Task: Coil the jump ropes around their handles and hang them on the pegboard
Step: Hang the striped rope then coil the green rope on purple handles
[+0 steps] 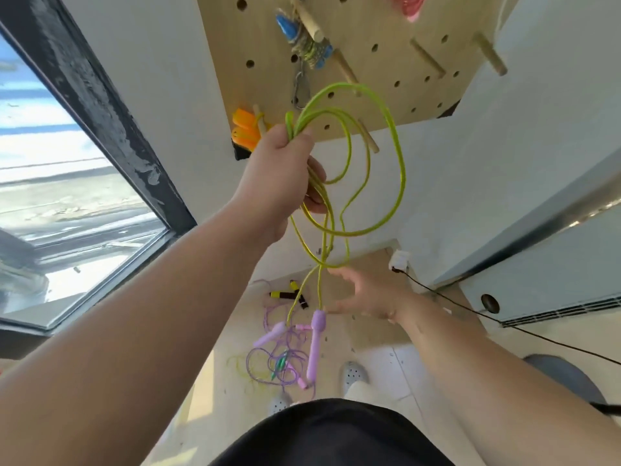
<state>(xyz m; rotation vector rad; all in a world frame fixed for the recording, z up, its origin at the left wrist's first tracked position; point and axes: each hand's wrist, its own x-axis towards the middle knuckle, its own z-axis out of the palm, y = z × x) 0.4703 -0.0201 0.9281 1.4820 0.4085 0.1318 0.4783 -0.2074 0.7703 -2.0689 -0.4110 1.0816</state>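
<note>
My left hand [284,178] is raised in front of the wooden pegboard [386,35] and grips a bunch of loops of a yellow-green jump rope [395,156]. The rope's two ends hang down to lilac handles [316,344] that dangle above the floor. My right hand [366,294] is open, fingers spread, just right of the hanging strands and not touching them. A coiled rope with blue handles [295,38] and an orange-handled one [245,129] hang on pegs.
On the floor lie a purple rope tangle [279,361] and a yellow-and-black handled rope [289,294]. Bare wooden pegs [426,58] stick out of the board at right. A window is at left, a black cable [504,322] and a wall unit at right.
</note>
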